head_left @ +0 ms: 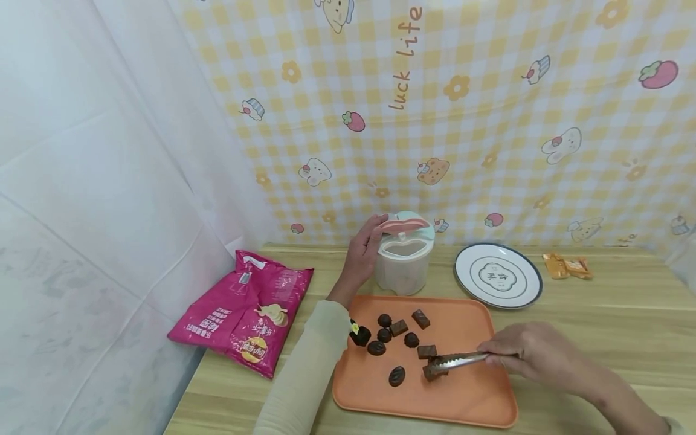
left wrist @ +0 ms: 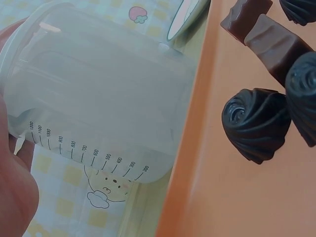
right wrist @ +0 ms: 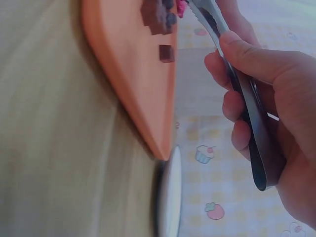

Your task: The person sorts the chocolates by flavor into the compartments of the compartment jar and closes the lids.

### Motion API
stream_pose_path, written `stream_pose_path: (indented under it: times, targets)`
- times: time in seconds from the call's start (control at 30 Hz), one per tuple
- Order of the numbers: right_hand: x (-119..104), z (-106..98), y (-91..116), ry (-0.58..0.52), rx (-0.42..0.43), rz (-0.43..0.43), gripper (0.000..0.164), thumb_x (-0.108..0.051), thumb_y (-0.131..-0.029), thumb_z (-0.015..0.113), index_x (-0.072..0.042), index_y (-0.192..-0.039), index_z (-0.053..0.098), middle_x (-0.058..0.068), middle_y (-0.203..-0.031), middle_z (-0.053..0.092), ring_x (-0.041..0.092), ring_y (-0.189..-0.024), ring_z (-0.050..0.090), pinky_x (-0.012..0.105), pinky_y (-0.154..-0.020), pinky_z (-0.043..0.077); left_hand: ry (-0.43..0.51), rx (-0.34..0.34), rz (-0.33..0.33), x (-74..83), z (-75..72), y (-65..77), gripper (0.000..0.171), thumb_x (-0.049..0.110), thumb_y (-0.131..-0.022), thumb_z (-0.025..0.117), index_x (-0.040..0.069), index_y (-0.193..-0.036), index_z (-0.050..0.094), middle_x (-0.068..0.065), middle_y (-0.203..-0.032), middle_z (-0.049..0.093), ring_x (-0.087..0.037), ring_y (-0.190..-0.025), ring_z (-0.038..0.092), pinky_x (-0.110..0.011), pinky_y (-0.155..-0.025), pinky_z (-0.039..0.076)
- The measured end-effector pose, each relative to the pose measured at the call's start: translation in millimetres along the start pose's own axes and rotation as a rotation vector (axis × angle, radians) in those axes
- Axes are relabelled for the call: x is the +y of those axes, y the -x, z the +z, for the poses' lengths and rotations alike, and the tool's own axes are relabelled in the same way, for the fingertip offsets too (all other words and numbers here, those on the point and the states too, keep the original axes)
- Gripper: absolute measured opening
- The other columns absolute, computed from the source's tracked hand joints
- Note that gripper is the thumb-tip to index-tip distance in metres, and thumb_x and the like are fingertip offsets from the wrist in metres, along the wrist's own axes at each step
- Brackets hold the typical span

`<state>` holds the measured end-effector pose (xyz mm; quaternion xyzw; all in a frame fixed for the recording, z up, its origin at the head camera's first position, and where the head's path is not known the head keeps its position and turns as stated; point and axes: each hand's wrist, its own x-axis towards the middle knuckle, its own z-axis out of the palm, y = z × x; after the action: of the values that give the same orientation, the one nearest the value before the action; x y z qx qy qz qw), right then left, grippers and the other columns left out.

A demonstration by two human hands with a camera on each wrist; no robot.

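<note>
- Tongs [head_left: 459,360] of smooth, bright metal, grasped by the right hand [head_left: 535,356]: fingers wrap the lower arm, thumb lies along the other, bent end toward the palm.
- Serrated tips, ahead of this grip, meet brown blocks [head_left: 427,351] on the tray; whether they pinch one cannot be told.
- Other dark pieces, left of the tips: a ribbed oval [head_left: 397,376] and glossy domes [left wrist: 256,123] with swirled flutes, some touching neighbouring blocks.
- Tray [head_left: 467,402], beneath the tongs: matt orange, rectangular, rounded corners, raised rim.
- Container [head_left: 402,278], beyond the tray and left of the right-hand grip: translucent cylinder, printed scale on its wall, pale green lid, coral flap [head_left: 405,226] tilted up over a curved opening. The left hand [head_left: 365,244] grips its upper side, fingers about the lid edge.
- Plate [head_left: 516,266], beyond the right hand: round, glossy white, dark-edged, just beside the tray's far corner.
- Wrapper [head_left: 565,267], farther right: crinkled, orange.
- Bag [head_left: 255,302], left of the left forearm: creased magenta film.
- Table [head_left: 609,326], under all: pale, wood-grained.
</note>
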<state>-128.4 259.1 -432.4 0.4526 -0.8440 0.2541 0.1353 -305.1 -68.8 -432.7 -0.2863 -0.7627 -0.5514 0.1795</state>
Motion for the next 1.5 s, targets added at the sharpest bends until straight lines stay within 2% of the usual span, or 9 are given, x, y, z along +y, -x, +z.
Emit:
stream_pose_path:
  times: [0.23, 0.37, 0.47, 0.6, 0.7, 0.87, 1.03, 1.27, 1.5]
  targets:
    - [2.8, -13.9, -17.3, 0.016, 0.096, -0.024, 0.022, -0.014, -0.08, 0.089, -0.021, -0.099, 0.082, -0.02, -0.088, 0.071, -0.01, -0.071, 0.058, 0.01, -0.056, 0.043, 0.018, 0.02, 0.001, 0.1, 1.9, -0.3, 0.038, 0.012, -0.112, 0.043, 0.002, -0.146, 0.057, -0.016, -0.151, 0.053, -0.042, -0.148, 0.031, -0.049, -0.12, 0.028]
    - [3.8, -21.0, -29.6, 0.09, 0.187, -0.043, 0.014, -0.03, -0.088, 0.083, -0.019, -0.097, 0.083, -0.017, -0.087, 0.073, -0.003, -0.073, 0.066, 0.012, -0.06, 0.05, 0.005, 0.015, 0.004, -0.3, 1.9, -0.7, 0.038, 0.014, -0.112, 0.043, 0.002, -0.145, 0.057, -0.016, -0.151, 0.052, -0.041, -0.148, 0.032, -0.047, -0.12, 0.028]
    - [5.6, -25.4, -39.6, 0.131, 0.242, -0.021, 0.027, -0.043, -0.096, 0.072, -0.019, -0.1, 0.084, -0.014, -0.093, 0.076, 0.004, -0.079, 0.072, 0.017, -0.068, 0.055, -0.002, 0.011, 0.003, 0.4, 0.7, -0.2, 0.039, 0.018, -0.113, 0.043, 0.003, -0.146, 0.056, -0.017, -0.152, 0.051, -0.04, -0.148, 0.032, -0.045, -0.119, 0.029]
    - [8.7, -28.2, -53.1, 0.131, 0.307, 0.047, 0.017, -0.026, -0.091, 0.081, -0.016, -0.105, 0.084, -0.01, -0.094, 0.077, 0.004, -0.075, 0.07, 0.015, -0.064, 0.053, -0.006, 0.006, 0.007, -0.6, -0.1, 0.4, 0.042, 0.024, -0.114, 0.04, 0.003, -0.148, 0.055, -0.018, -0.153, 0.05, -0.04, -0.148, 0.032, -0.045, -0.12, 0.029]
    - [10.8, -27.3, -62.0, 0.107, 0.371, 0.105, 0.03, -0.003, -0.079, 0.087, -0.01, -0.107, 0.083, -0.004, -0.092, 0.078, 0.001, -0.067, 0.065, 0.013, -0.055, 0.047, -0.005, 0.004, 0.012, -1.5, -0.1, 0.9, 0.043, 0.026, -0.114, 0.039, 0.003, -0.148, 0.055, -0.017, -0.153, 0.05, -0.041, -0.149, 0.031, -0.044, -0.12, 0.029]
    - [15.8, -22.0, -73.0, 0.12, 0.469, 0.175, 0.034, 0.003, -0.075, 0.088, -0.006, -0.107, 0.082, 0.003, -0.093, 0.078, 0.001, -0.064, 0.062, 0.014, -0.05, 0.043, 0.005, 0.0, 0.015, -2.6, 0.4, 1.5, 0.042, 0.022, -0.114, 0.039, 0.003, -0.148, 0.055, -0.017, -0.153, 0.05, -0.04, -0.149, 0.031, -0.045, -0.119, 0.029]
    - [22.4, -15.5, -81.5, 0.207, 0.473, 0.225, 0.029, -0.006, -0.079, 0.088, -0.008, -0.107, 0.083, 0.003, -0.09, 0.078, 0.002, -0.057, 0.057, 0.018, -0.047, 0.04, 0.005, 0.007, 0.018, -3.6, 0.9, 0.9, 0.041, 0.021, -0.114, 0.04, 0.002, -0.147, 0.055, -0.017, -0.153, 0.05, -0.04, -0.149, 0.031, -0.046, -0.119, 0.029]
    - [26.1, -3.7, -89.6, 0.245, 0.47, 0.249, 0.029, -0.007, -0.079, 0.087, -0.007, -0.108, 0.083, 0.006, -0.092, 0.079, 0.02, -0.068, 0.073, 0.036, -0.053, 0.051, 0.009, 0.007, 0.026, -7.2, 2.5, 1.0, 0.042, 0.024, -0.114, 0.04, 0.003, -0.147, 0.056, -0.018, -0.153, 0.05, -0.04, -0.149, 0.031, -0.043, -0.12, 0.029]
    - [23.8, 4.2, -96.2, 0.26, 0.425, 0.294, 0.029, -0.012, -0.081, 0.087, -0.007, -0.109, 0.082, 0.008, -0.09, 0.078, 0.016, -0.057, 0.065, 0.029, -0.042, 0.039, 0.036, 0.016, 0.025, -9.0, 3.5, 2.1, 0.042, 0.024, -0.114, 0.039, 0.003, -0.147, 0.056, -0.016, -0.153, 0.05, -0.039, -0.15, 0.03, -0.047, -0.12, 0.028]
